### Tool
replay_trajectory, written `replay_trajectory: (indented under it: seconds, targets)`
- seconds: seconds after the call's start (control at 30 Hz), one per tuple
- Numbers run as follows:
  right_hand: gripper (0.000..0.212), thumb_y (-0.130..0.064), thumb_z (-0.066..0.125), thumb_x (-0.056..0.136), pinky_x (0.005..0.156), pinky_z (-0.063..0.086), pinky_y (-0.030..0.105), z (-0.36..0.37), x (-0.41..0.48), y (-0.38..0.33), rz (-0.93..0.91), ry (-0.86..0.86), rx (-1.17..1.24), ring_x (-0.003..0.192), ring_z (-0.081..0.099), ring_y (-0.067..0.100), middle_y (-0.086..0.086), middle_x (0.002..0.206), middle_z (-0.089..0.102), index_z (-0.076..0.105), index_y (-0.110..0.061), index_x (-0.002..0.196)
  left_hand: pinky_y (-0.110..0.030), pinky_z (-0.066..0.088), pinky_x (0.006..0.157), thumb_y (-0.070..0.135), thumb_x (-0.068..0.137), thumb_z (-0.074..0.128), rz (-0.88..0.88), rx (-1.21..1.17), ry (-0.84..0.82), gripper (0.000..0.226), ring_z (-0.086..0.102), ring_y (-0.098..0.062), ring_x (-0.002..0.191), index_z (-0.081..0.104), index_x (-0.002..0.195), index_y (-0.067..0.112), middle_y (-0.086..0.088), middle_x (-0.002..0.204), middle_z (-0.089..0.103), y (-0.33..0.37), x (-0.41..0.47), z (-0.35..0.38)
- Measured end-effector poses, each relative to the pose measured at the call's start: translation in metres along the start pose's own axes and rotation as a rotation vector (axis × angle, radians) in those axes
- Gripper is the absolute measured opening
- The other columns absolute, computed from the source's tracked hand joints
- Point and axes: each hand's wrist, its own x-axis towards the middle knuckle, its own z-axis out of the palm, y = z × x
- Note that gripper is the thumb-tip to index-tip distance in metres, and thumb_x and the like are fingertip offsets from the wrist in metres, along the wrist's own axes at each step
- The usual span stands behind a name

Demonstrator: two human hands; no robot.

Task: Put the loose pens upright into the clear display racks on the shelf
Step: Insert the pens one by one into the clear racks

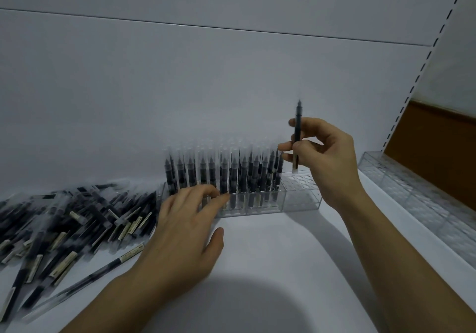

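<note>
Head view: your right hand (322, 157) pinches a pen (298, 126) above the rack (301, 198); your left hand (185, 227), fingers relaxed, seemingly touches it.

Materials and finishes
Rack (301, 201): clear, glossy plastic. Pens (77, 219): dark plastic barrels, clear caps, pale paper-like labels. Shelf (270, 245): smooth, matt white surface.

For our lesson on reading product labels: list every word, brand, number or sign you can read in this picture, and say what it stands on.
No text here can be read.
Pale labels on the loose pens: print too small and blurred to read.
Pale band on the pen pinched in the right hand: blurred, nothing legible.
Clear racks and back panel: no writing shows.
</note>
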Motion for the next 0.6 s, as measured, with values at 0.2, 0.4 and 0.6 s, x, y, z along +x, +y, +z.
replay_trajectory:
  seconds: [0.2, 0.4, 0.6]
  targets:
    - [0.022, 0.004, 0.070, 0.091, 0.085, 0.060, 0.034, -0.0026, -0.0005, 0.0009, -0.021, -0.084, -0.049, 0.090, 0.077, 0.024, 0.012, 0.091, 0.078, 0.075, -0.014, 0.104, -0.041, 0.028, 0.111, 0.038, 0.089, 0.050, -0.008, 0.070, -0.017, 0.057, 0.034, -0.011, 0.132, 0.044, 0.145, 0.030, 0.014, 0.135, 0.038, 0.0015, 0.0017, 0.0013]
    - [0.068, 0.001, 0.072, 0.085, 0.077, 0.062, 0.035, -0.0018, -0.0050, 0.0079, -0.101, -0.133, -0.362, 0.075, 0.072, 0.020, 0.002, 0.086, 0.076, 0.052, -0.032, 0.141, -0.045, 0.034, 0.108, 0.039, 0.089, 0.050, -0.019, 0.110, -0.018, 0.058, 0.038, -0.015, 0.129, 0.047, 0.145, 0.026, 0.010, 0.133, 0.041, 0.0050, 0.0023, 0.0014]
    - [0.086, 0.000, 0.075, 0.083, 0.072, 0.059, 0.021, -0.0030, -0.0076, 0.0011, -0.201, -0.148, -0.463, 0.072, 0.070, 0.014, -0.003, 0.082, 0.070, 0.038, -0.039, 0.151, -0.043, 0.030, 0.109, 0.040, 0.089, 0.051, -0.016, 0.122, -0.026, 0.059, 0.034, -0.014, 0.131, 0.044, 0.146, 0.028, 0.011, 0.136, 0.038, 0.0041, 0.0024, 0.0015]
